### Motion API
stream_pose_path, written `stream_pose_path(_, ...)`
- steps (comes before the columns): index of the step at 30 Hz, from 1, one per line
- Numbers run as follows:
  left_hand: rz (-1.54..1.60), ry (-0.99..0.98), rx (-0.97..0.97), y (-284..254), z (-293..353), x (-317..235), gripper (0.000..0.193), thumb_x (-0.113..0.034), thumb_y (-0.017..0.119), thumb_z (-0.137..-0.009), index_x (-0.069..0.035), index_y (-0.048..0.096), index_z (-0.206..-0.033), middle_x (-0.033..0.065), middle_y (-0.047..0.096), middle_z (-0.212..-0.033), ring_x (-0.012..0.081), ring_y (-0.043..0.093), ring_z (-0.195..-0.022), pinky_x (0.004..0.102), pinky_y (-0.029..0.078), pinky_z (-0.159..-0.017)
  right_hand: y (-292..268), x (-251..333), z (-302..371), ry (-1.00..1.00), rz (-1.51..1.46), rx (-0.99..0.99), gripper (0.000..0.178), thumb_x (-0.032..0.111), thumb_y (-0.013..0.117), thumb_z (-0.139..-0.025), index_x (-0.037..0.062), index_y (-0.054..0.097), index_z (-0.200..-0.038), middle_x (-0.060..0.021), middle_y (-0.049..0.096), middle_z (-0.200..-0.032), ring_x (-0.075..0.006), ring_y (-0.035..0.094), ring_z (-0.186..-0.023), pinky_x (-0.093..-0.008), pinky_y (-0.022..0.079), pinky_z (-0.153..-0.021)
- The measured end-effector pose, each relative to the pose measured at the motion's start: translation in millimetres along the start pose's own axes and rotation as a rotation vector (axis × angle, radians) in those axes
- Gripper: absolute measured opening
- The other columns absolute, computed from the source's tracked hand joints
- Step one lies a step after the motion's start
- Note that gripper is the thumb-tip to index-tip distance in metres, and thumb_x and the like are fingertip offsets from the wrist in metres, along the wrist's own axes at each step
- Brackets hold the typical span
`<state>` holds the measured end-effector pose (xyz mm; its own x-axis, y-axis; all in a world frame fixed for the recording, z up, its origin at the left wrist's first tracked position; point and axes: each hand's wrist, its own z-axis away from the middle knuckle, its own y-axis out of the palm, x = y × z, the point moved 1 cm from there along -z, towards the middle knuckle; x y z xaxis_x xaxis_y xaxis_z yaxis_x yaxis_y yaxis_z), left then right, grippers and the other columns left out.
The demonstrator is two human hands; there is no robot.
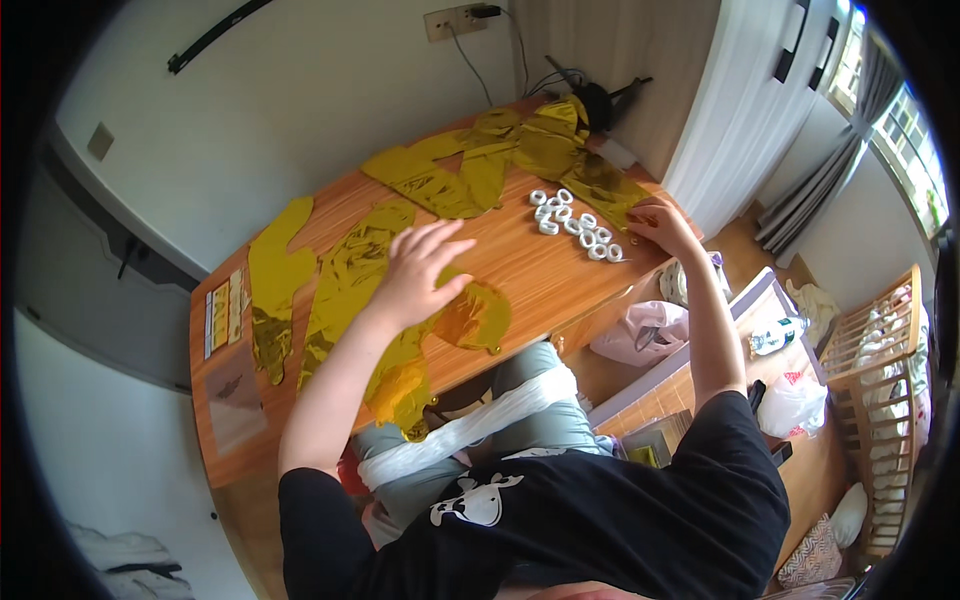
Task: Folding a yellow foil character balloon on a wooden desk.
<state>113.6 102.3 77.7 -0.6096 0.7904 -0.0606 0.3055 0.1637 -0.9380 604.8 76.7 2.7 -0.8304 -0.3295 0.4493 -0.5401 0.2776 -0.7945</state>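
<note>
Flat gold foil balloons lie over much of the wooden table (pixel 545 300). Above a large gold foil balloon (pixel 345 265), my left hand (pixel 425 268) is open, its fingers spread and holding nothing. A smaller rounded piece of gold foil (pixel 475 318) shows just past its thumb. At the right end of the table, my right hand (pixel 662 225) has its fingers bent together at the tip of another gold foil balloon (pixel 605 188); the fingertips seem to pinch its edge. Several small white ribbon rolls (pixel 574 226) sit in a cluster just left of that hand.
A bundle of white strands (pixel 475 425) lies across my lap. Cards (pixel 225 312) and a clear plastic bag (pixel 235 400) rest at the table's left. A black device with antennas (pixel 597 103) stands at the back corner. To the right are a pink bag (pixel 645 333) and a wooden crib (pixel 885 400).
</note>
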Motion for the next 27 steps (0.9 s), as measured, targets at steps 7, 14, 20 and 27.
stream_pose_path(7, 0.33, 0.16, -0.073, 70.1, -122.8, -49.2, 0.04, -0.037, 0.068, -0.094, -0.018, 0.069, -0.129, 0.0059, 0.058, -0.145, 0.0253, 0.047, -0.139, 0.0477, 0.029, -0.116, 16.4, -11.9, 1.1, 0.134, -0.048, -0.142, 0.02, 0.019, 0.08, -0.082, 0.007, 0.081, -0.098, -0.0101, 0.073, -0.106, -0.0285, 0.068, -0.101, -0.037, 0.054, -0.093)
stream_pose_path(14, 0.326, 0.191, -0.073, 136.3, -229.5, -110.1, 0.036, -0.037, 0.072, -0.088, -0.019, 0.074, -0.119, 0.0029, 0.068, -0.126, 0.0231, 0.058, -0.123, 0.0447, 0.035, -0.107, 12.7, -11.9, 1.4, 0.188, 0.01, -0.225, 0.017, 0.022, 0.08, -0.083, 0.007, 0.08, -0.091, -0.0075, 0.074, -0.101, -0.0294, 0.068, -0.1, -0.0394, 0.054, -0.09)
stream_pose_path(20, 0.273, 0.13, 0.108, 158.8, -264.0, -118.7, 0.02, -0.031, 0.065, -0.09, -0.018, 0.078, -0.098, 0.0041, 0.075, -0.099, 0.0233, 0.07, -0.099, 0.0424, 0.041, -0.098, 6.7, 3.1, 6.1, 0.233, -0.138, -0.299, 0.022, 0.026, 0.082, -0.081, 0.0127, 0.079, -0.1, -0.0116, 0.069, -0.122, -0.0313, 0.063, -0.115, -0.0432, 0.05, -0.099)
stream_pose_path(27, 0.301, 0.142, 0.089, 160.8, -275.8, -112.8, 0.023, -0.03, 0.065, -0.09, -0.013, 0.077, -0.099, 0.0109, 0.075, -0.095, 0.0308, 0.071, -0.091, 0.0431, 0.055, -0.081, 1.6, 17.8, 14.6, 0.084, 0.146, -0.212, 0.027, 0.032, 0.085, -0.075, 0.0194, 0.083, -0.099, -0.0086, 0.055, -0.15, -0.0374, 0.042, -0.141, -0.0526, 0.031, -0.118)
